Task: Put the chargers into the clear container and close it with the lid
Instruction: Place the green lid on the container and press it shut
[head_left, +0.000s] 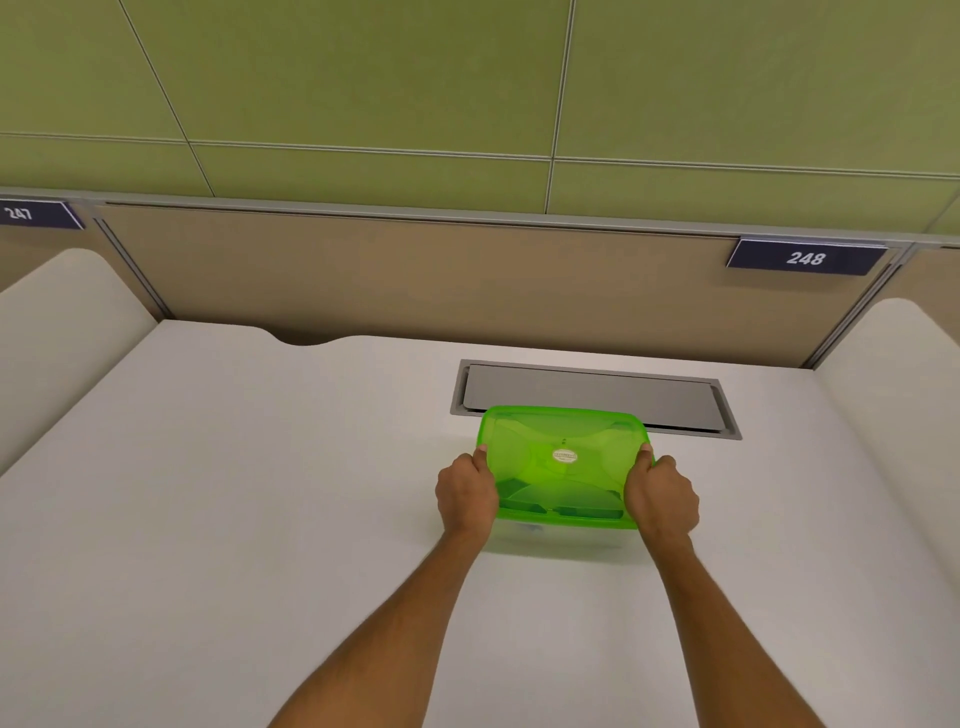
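Observation:
A translucent green lid (563, 462) with a small oval sticker lies on top of the clear container (563, 540), whose pale front wall shows just below the lid's near edge. My left hand (466, 493) grips the lid's left edge, thumb on top. My right hand (662, 496) grips the right edge the same way. Dark shapes show dimly through the lid near its front; I cannot tell what they are.
The container stands on a white desk (260, 519). Right behind it is a grey metal cable flap (592, 397) set in the desk. A beige partition (415, 275) with number plates 247 and 248 closes the back, and rounded white dividers flank both sides.

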